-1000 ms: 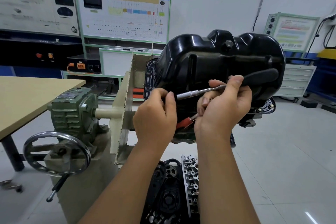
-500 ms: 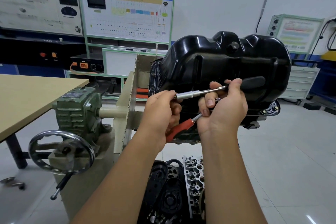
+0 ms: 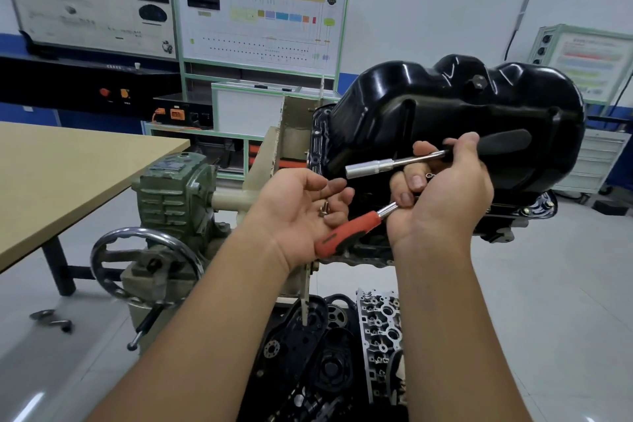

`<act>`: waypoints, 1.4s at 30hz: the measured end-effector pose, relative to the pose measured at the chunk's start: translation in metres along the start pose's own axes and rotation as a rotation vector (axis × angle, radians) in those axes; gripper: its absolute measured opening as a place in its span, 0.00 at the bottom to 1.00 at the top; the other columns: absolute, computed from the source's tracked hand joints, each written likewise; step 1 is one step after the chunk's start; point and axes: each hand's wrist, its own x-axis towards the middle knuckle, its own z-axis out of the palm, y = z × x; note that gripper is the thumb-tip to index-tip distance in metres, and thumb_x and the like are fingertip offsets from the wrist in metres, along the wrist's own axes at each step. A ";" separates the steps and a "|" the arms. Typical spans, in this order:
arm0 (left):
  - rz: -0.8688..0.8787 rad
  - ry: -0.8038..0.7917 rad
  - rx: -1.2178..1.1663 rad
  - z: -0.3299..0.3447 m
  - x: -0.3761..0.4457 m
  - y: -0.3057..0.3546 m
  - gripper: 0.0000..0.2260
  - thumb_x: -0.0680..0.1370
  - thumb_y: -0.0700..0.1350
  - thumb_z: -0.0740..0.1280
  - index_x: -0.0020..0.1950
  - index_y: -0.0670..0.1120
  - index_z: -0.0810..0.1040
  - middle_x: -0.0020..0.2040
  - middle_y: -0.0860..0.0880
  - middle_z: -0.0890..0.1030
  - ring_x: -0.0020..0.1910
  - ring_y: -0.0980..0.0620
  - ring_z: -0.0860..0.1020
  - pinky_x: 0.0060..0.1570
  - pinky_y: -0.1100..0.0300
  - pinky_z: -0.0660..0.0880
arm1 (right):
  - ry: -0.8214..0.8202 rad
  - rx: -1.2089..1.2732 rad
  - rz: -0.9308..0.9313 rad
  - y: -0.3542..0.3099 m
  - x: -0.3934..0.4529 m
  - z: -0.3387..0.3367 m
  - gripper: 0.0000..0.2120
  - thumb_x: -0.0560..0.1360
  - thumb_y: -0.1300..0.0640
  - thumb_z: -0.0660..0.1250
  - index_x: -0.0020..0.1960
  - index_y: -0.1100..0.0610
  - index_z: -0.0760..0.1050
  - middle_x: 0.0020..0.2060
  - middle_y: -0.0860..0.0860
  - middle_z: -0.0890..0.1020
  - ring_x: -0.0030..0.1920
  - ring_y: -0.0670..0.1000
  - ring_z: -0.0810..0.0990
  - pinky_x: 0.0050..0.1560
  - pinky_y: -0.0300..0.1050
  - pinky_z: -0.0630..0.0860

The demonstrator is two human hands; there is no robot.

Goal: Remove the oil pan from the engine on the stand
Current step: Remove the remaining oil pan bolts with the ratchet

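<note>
Bolt-removal stage. We found the oil pan (image 3: 455,120), black and glossy, seated on the engine (image 3: 527,216), which hung inverted on the stand (image 3: 270,164) so that the pan faced up and toward us. Our left hand (image 3: 301,212) lay palm-up with its fingers relaxed, cradling a small bolt (image 3: 323,208) without closing on it. Our right hand (image 3: 442,192) was wrapped around two tools at once: a black-handled socket driver (image 3: 394,163) pointing left across the pan, and a red-handled ratchet (image 3: 349,228) slanting down toward the left palm. The two hands sat just beside each other in front of the pan's near wall. We judged the fasteners still under collection; at least one flange bolt (image 3: 549,203) appeared in place at the right. The next move would call for setting the loose bolt aside, then refitting the socket on a remaining bolt.
</note>
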 end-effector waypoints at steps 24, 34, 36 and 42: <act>0.170 0.540 0.642 -0.178 -0.149 0.118 0.11 0.82 0.32 0.56 0.49 0.38 0.78 0.36 0.45 0.76 0.24 0.58 0.68 0.21 0.69 0.60 | -0.227 -0.271 0.641 0.164 -0.178 0.103 0.11 0.86 0.52 0.61 0.53 0.61 0.69 0.32 0.56 0.77 0.20 0.47 0.63 0.21 0.38 0.58; 0.392 1.039 1.693 -0.309 -0.340 0.195 0.06 0.81 0.44 0.71 0.44 0.47 0.83 0.40 0.52 0.85 0.37 0.55 0.80 0.37 0.61 0.72 | -0.406 -0.592 0.989 0.262 -0.333 0.138 0.10 0.82 0.53 0.65 0.50 0.61 0.74 0.29 0.57 0.82 0.20 0.48 0.62 0.22 0.39 0.59; 0.430 1.073 1.761 -0.333 -0.354 0.194 0.04 0.80 0.44 0.72 0.45 0.46 0.84 0.40 0.52 0.83 0.39 0.55 0.80 0.38 0.63 0.71 | -0.430 -0.642 1.002 0.278 -0.355 0.142 0.09 0.82 0.55 0.64 0.49 0.61 0.73 0.30 0.58 0.82 0.19 0.48 0.63 0.22 0.38 0.61; 0.503 1.136 1.737 -0.383 -0.360 0.186 0.12 0.83 0.47 0.66 0.47 0.40 0.83 0.43 0.43 0.82 0.45 0.44 0.78 0.40 0.56 0.66 | -0.667 -0.917 1.015 0.314 -0.388 0.161 0.04 0.81 0.61 0.61 0.49 0.61 0.72 0.37 0.60 0.81 0.19 0.48 0.64 0.23 0.38 0.62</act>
